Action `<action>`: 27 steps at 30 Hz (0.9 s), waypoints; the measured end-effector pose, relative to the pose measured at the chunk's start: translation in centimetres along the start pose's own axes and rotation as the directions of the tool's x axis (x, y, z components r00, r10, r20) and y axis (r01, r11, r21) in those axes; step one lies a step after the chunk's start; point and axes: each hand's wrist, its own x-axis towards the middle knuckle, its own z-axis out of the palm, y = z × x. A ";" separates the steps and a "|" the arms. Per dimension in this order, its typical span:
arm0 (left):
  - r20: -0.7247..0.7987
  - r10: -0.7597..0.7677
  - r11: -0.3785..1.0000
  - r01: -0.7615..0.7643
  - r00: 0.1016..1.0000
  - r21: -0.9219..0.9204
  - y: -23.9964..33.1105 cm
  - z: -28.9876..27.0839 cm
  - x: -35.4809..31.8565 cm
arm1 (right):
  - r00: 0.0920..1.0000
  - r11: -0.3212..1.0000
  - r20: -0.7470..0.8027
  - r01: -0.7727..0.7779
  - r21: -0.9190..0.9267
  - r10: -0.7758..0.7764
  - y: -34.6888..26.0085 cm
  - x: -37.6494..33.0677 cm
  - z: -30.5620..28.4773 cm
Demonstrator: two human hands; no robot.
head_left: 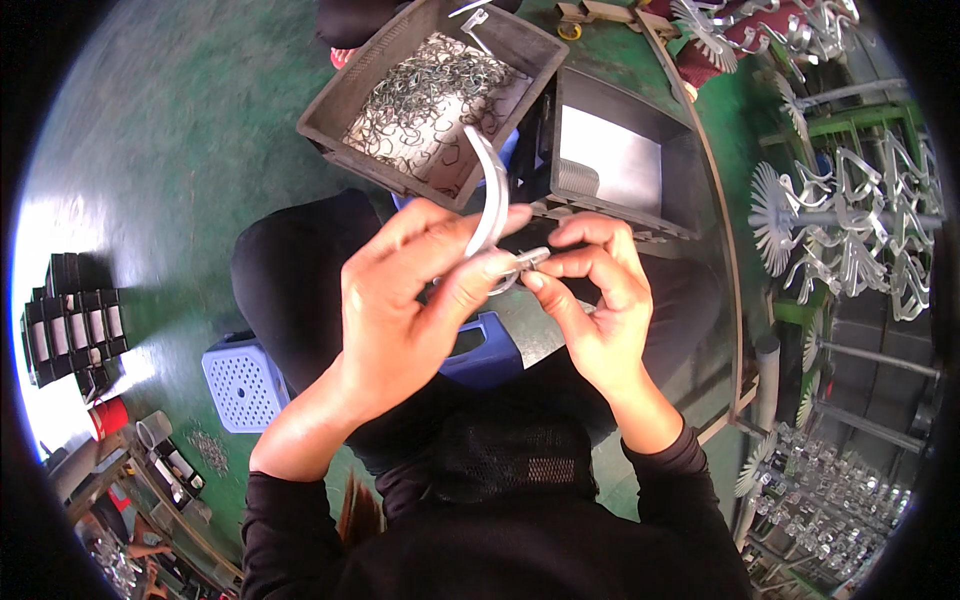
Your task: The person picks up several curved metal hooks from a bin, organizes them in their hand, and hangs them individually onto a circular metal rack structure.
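Observation:
My left hand (395, 300) is closed around a curved, shiny metal lever (491, 190). The lever's long blade arcs up and away past my fingers, and its thicker end points toward my right hand (605, 310). There the right thumb and index finger pinch a small wire clip (534, 264) against that end; the clip is mostly covered by the fingertips. Beyond my hands, a grey plastic crate (330, 100) holds a heap of bent wire clips (440, 85). A metal piece (476, 30) leans at the crate's far side.
Right of that crate stands a darker crate (685, 170) with a white sheet and a stack of thin grey pieces. A blue stool (245, 385) is on the green floor at left. Racks hung with bright metal parts (860, 230) line the right side. Black bins (75, 325) stand far left.

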 end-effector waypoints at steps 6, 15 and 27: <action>-0.062 0.318 0.948 -0.318 0.946 0.012 -1.4 0.5 0.4 | 0.999 0.989 0.027 0.019 0.144 -0.023 1.2 0.6 -1.7; -0.127 0.585 0.792 -0.598 0.801 -0.127 -3.8 2.2 2.1 | 0.933 0.969 0.260 -0.235 -0.080 0.248 9.6 12.2 2.5; -0.066 0.522 0.811 -0.518 0.851 -0.271 -4.4 2.3 2.4 | 0.580 0.844 0.744 0.168 -0.509 0.333 23.0 20.8 16.1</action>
